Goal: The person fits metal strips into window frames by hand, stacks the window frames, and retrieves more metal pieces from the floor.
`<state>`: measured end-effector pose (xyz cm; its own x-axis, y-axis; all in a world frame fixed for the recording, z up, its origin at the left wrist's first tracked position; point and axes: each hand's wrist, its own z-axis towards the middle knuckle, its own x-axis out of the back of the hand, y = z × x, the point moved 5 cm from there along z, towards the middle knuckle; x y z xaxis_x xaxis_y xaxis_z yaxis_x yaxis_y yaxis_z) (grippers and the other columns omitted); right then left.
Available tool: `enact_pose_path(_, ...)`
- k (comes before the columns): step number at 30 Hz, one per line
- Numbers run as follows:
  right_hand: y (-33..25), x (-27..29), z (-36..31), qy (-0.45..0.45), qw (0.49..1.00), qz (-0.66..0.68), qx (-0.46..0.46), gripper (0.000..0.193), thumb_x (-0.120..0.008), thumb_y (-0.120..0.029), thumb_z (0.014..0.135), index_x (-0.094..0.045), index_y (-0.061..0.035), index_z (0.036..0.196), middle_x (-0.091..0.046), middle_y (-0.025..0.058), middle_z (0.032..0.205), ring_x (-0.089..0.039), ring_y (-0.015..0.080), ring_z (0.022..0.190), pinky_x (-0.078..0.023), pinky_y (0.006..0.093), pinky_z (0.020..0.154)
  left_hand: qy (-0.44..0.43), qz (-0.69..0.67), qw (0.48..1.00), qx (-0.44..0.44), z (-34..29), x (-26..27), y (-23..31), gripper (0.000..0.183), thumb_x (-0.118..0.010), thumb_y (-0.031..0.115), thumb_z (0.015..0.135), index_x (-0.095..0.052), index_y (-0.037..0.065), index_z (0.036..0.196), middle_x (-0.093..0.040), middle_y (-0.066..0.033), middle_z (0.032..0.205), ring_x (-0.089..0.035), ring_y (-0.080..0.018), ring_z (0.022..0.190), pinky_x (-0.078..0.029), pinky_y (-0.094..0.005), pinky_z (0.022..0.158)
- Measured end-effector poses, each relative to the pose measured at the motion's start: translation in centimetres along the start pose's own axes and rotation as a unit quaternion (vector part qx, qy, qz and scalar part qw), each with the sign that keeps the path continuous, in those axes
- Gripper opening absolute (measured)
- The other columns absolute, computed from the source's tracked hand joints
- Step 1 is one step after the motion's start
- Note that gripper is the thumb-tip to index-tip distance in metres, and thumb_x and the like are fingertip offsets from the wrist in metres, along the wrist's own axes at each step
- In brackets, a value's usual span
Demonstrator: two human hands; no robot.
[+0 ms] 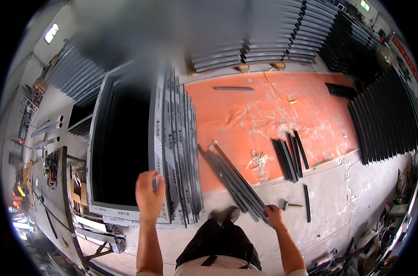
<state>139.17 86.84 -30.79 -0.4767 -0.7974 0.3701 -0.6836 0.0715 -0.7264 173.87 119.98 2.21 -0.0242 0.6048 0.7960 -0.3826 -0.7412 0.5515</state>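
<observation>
My left hand (150, 195) is raised over the near part of a stack of rectangular window-like frames. Its fingers are curled, and a small grey bit shows between thumb and fingers; I cannot make out what it is. The topmost frame (93, 152) has grey film with stripes and print, and its inside is dark. To the right, my right hand (274, 215) is closed round the near end of a long dark metal strip (240, 178). That strip lies slantwise along a bundle of similar strips (225, 177), whose far ends rest by the orange sheet.
A hammer (291, 205) and a short black bar (307, 203) lie on the concrete right of my right hand. Several black bars (285, 160) and a heap of pale string (258, 158) lie on the orange sheet (227, 119). Stacked frames (386, 119) stand right; a workbench (57, 202) stands left.
</observation>
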Motion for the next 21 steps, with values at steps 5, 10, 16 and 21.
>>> enact_pose_path(5, -3.6, -6.8, 3.0, -0.134, 0.989, -0.033, 0.057, 0.027, -0.06, -0.019, 0.093, -0.066, 0.0036, 0.106, -0.07, 0.0087, 0.084, -0.066, 0.0158, 0.072, -0.054, 0.0298, 0.063, 0.093, 0.151, 0.977, 0.114, 0.6, 0.8, -9.0, 0.028, -0.065, 0.019, 0.089, -0.062, 0.003, 0.111, -0.06, -0.0145, 0.113, -0.058, -0.0335, 0.107, -0.047, -0.0427, 0.091)
enact_pose_path(10, -15.2, -15.2, 0.3, -0.312, 0.945, 0.097, -0.007, 0.029, -0.061, -0.02, 0.096, -0.062, 0.0034, 0.113, -0.07, 0.012, 0.097, -0.069, 0.0178, 0.084, -0.057, 0.0299, 0.075, 0.14, 0.283, 0.919, 0.235, -1.2, 5.0, -18.7, 0.041, -0.07, 0.021, 0.083, -0.059, 0.005, 0.119, -0.057, -0.0142, 0.118, -0.053, -0.0353, 0.114, -0.045, -0.0452, 0.096)
enact_pose_path(16, -26.5, -25.8, -3.5, -0.506, 0.858, 0.032, 0.079, 0.039, -0.06, -0.024, 0.098, -0.054, 0.0033, 0.126, -0.069, 0.0125, 0.098, -0.068, 0.0171, 0.088, -0.056, 0.0293, 0.079, 0.174, 0.426, 0.768, 0.445, -7.2, 13.0, -36.4, 0.073, -0.078, 0.027, 0.077, -0.044, 0.007, 0.139, -0.05, -0.0175, 0.139, -0.046, -0.033, 0.13, -0.038, -0.0443, 0.107)
enact_pose_path(21, -29.2, -32.3, -5.9, -0.505, 0.858, -0.008, 0.092, 0.038, -0.066, -0.033, 0.095, -0.045, -0.002, 0.09, -0.062, 0.0065, 0.071, -0.065, 0.0137, 0.057, -0.049, 0.0267, 0.051, 0.064, 0.262, 0.802, 0.533, -10.6, 14.8, -44.6, 0.09, -0.072, 0.04, 0.081, -0.027, 0.005, 0.151, -0.039, -0.0217, 0.149, -0.038, -0.0364, 0.139, -0.033, -0.0445, 0.113)
